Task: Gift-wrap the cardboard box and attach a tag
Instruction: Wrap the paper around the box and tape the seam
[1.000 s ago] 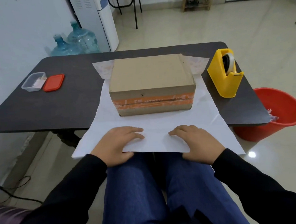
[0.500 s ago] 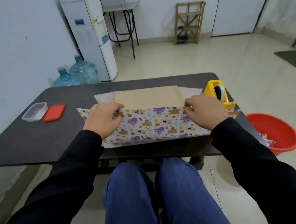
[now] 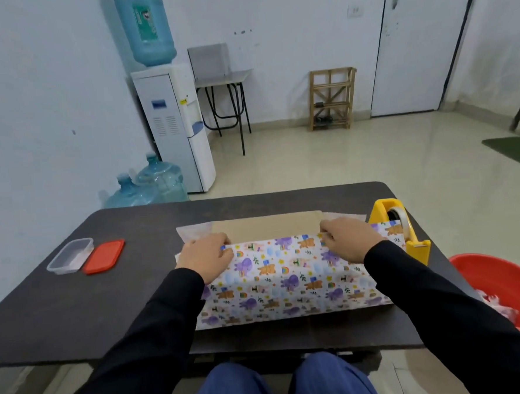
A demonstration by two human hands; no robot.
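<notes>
The left hand [image 3: 206,255] and right hand [image 3: 349,240] are each pinching the animal-print wrapping paper [image 3: 288,286] by its edge, holding it taut over the cardboard box [image 3: 266,225] sitting centre-right on the table [image 3: 77,314], likely readying it for taping, the tape dispenser [image 3: 397,228] standing by the right edge

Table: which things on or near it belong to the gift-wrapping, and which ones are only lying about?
For the job: cardboard box, wrapping paper folded up over it, tape dispenser, left hand and right hand pinching the paper's edge.
Lying about: clear plastic tub (contents unclear), red lid beside it, red bucket by the table.
</notes>
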